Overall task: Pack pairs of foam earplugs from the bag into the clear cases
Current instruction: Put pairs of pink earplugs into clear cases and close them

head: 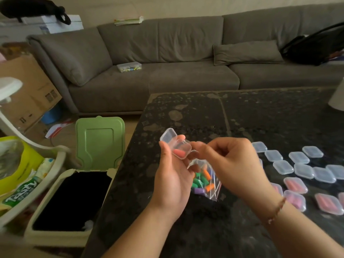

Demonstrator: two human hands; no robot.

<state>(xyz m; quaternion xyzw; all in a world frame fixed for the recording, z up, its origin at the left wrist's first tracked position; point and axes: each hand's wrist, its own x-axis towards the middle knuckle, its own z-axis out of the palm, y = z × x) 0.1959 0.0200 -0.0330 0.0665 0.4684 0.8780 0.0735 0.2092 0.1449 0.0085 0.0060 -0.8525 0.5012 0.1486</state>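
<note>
My left hand (173, 175) holds an open clear case (176, 144) with its lid tipped up; a pink earplug (180, 152) lies inside it. The same hand also keeps hold of a clear zip bag (204, 181) of green, orange and purple earplugs hanging below. My right hand (230, 162) has its fingers curled at the case's right edge and the bag's mouth. Whether it pinches an earplug is hidden. On the dark table (242, 116) to the right lie several empty clear cases (301, 165) and several shut cases with pink earplugs (296, 185).
A bin (70, 200) with a raised green lid (100, 142) stands left of the table's edge. A cream cart (22, 175) with packets is at far left. A grey sofa (167, 58) runs behind the table, with a small box on its seat.
</note>
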